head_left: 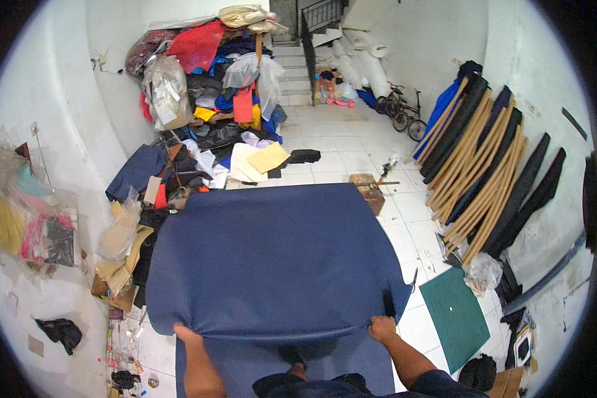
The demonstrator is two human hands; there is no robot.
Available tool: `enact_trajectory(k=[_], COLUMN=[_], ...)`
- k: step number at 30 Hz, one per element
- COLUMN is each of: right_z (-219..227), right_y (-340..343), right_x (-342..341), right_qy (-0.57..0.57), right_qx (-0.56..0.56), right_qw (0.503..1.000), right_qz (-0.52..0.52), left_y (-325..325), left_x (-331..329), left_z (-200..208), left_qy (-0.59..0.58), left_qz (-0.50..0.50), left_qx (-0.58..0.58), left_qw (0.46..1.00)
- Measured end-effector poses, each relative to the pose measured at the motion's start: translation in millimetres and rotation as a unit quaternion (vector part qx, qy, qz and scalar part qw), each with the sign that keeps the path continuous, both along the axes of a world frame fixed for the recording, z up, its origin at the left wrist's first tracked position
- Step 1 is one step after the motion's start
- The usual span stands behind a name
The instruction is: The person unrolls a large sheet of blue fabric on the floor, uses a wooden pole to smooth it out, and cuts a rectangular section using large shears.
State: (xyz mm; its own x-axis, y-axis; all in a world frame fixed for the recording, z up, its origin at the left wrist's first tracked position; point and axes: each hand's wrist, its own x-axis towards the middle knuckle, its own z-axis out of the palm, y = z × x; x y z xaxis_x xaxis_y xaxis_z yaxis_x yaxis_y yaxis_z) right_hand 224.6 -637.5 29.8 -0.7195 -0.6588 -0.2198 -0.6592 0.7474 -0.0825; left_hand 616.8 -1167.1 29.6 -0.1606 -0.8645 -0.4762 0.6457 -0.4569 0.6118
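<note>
the wide navy-blue cloth sheet (pixel 272 259) lies mid-room, mostly smooth; spreading looks nearly done. the bare left hand (pixel 188 333) and bare right hand (pixel 382 328) each have a grip clamped on its creased near side, seemingly left to flatten.

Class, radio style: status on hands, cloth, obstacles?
Left hand, right hand: both gripping cloth. Cloth spread wide, creased at hands. Box by its far right corner.
</note>
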Motion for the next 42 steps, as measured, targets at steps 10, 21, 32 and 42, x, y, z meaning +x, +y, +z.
enact_trajectory(k=[10, 21, 32, 42], right_z=[-38.4, -63.8, -34.5, -41.8], right_y=[193.7, 331.6, 521.8, 707.0], right_x=[235.3, 497.2, 696.2, 849.6], right_qy=[0.019, 0.024, 0.015, -0.040], right_qx=[-0.148, -0.169, -0.134, 0.043], right_qw=[0.984, 0.969, 0.976, 0.995], right_qz=[-0.092, -0.180, -0.172, -0.079], left_y=[143.9, 264.3, 493.5, 702.4], left_x=[174.5, 411.7, 618.7, 788.9], left_z=[30.1, -22.7, 35.9, 69.5], left_qy=[-0.199, -0.227, -0.226, -0.383], left_qz=[-0.086, -0.019, -0.040, 0.081], left_qx=[-0.013, -0.032, -0.003, 0.043], left_qw=[0.976, 0.973, 0.973, 0.919])
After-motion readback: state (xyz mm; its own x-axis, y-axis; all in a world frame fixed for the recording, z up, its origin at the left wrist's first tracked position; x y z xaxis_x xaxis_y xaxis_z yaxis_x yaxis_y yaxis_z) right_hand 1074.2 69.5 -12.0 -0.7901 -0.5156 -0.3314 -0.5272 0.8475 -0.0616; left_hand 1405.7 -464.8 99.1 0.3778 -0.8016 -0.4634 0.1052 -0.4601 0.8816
